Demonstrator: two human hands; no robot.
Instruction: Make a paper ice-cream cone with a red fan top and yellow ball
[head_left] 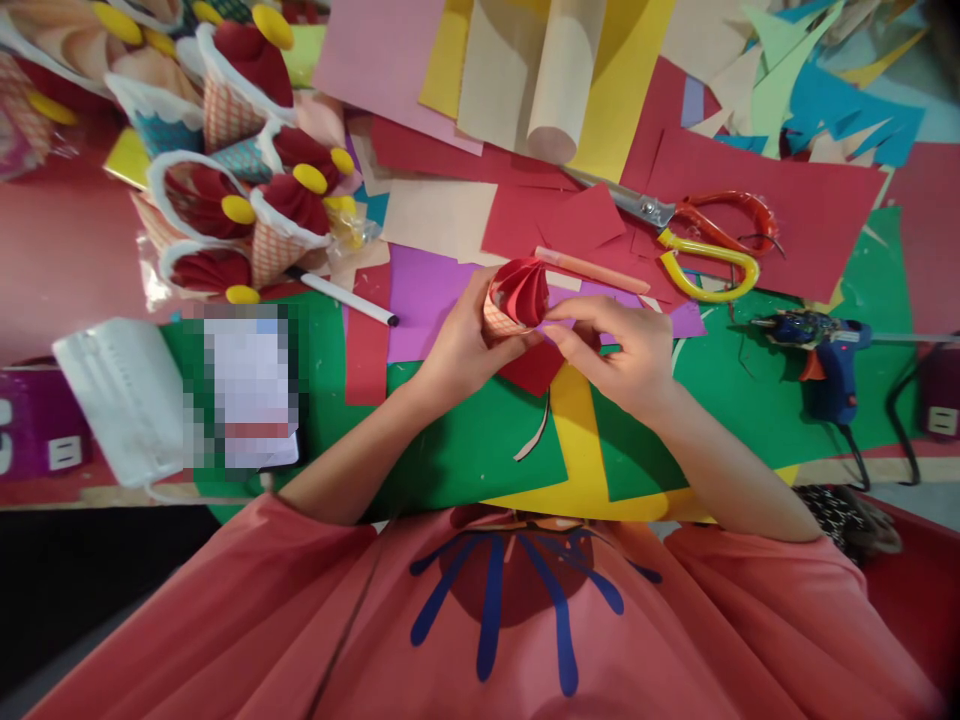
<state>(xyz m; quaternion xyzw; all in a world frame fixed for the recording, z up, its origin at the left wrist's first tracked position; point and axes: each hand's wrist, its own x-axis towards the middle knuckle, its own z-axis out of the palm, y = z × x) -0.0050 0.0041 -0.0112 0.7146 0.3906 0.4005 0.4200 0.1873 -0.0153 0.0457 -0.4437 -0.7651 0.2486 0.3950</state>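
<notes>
My left hand [469,335] is wrapped round a small paper ice cream cone [504,312], with a checked orange-and-white cone and a pleated red swirl [525,285] on top. The swirl sits inside the cone's rim and faces up and to the right. At the cone's right side, my right hand [619,345] has its thumb and forefinger nearly together by the rim. Whether those fingertips pinch the rim or something small I cannot make out. Beneath both hands lie purple paper [420,285] and a red paper piece [534,370].
Finished cones [289,215] with white trim and yellow dots crowd the upper left. Scissors [675,220] and a glue gun [832,360] lie right. A marker [349,298], a phone [251,380] and a white box [124,400] are left. A paper roll [566,85] lies at the back.
</notes>
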